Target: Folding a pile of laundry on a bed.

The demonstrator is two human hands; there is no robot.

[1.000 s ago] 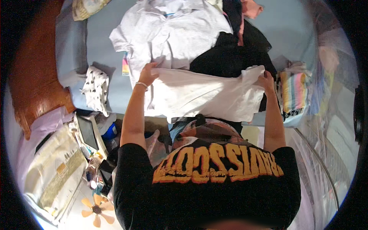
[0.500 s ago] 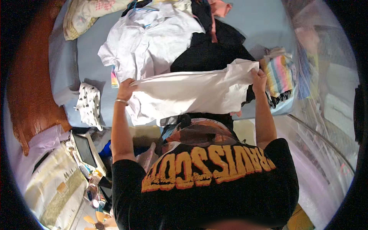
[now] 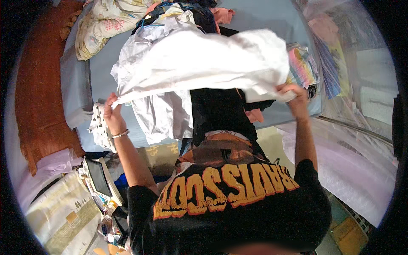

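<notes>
A white garment [image 3: 204, 59] stretches in the air between my two hands, its cloth billowing away from me over the bed; its exact kind does not show. My left hand [image 3: 112, 114] pinches one corner, and a bracelet circles that wrist. At the other end my right hand [image 3: 296, 97] is closed on the cloth. Beneath it lie a white collared shirt [image 3: 163, 119] and a black garment [image 3: 214, 112]. Beside my left hand is a white cloth with dark spots [image 3: 101, 127]. Past my right hand sits a stack of folded striped clothes [image 3: 304, 66].
The clothes lie on a blue-grey mattress [image 3: 255, 17]. A patterned quilt [image 3: 100, 29] rests at the far left, next to a brown wooden panel [image 3: 40, 85]. Sheer netting [image 3: 352, 102] hangs on the right. A tablet-like dark panel [image 3: 97, 176] and small items crowd the lower left.
My hands have moved apart and a little nearer to me, the left one further left. The white garment has swung up and outward, uncovering more of the white shirt and the black garment.
</notes>
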